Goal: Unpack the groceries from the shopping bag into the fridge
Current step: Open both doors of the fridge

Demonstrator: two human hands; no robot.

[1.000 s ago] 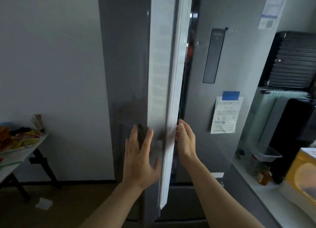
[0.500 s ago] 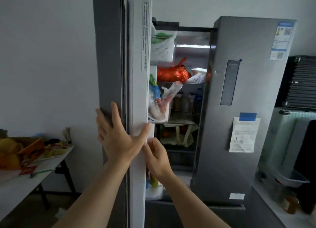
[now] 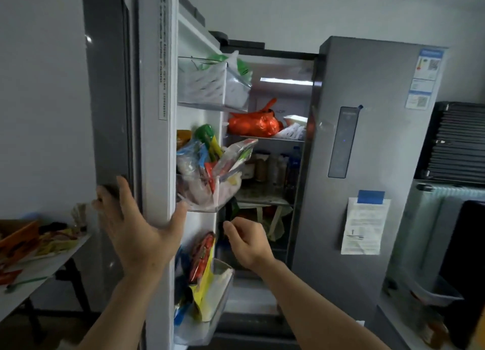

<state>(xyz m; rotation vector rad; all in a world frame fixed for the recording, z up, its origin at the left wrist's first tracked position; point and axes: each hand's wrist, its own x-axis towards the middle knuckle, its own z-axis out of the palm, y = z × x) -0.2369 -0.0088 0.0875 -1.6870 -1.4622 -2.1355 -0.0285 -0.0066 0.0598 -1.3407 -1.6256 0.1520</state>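
The grey two-door fridge stands in front of me with its left door [image 3: 152, 118] swung wide towards me. My left hand [image 3: 136, 229] grips that door's edge, fingers on the outer face and thumb on the inner side. My right hand [image 3: 246, 242] hovers loosely curled and empty in front of the open compartment. The door bins [image 3: 207, 192] are stuffed with colourful packets. Inside, an orange bag [image 3: 252, 124] lies on the upper shelf, bottles [image 3: 278, 168] stand on the middle shelf, and a cream cloth bag [image 3: 273, 218] sits below them. No shopping bag is clearly in view.
The fridge's right door [image 3: 367, 150] is closed, with a paper note [image 3: 363, 226] taped to it. A table [image 3: 44, 265] with snack packets stands at the left. At the right are a counter [image 3: 409, 331], a grey bin [image 3: 430, 294] and dark appliances [image 3: 462, 142].
The left door went from barely cracked to wide open, pulled leftward by both hands. My right hand has come off the door edge and now hangs free before the shelves.
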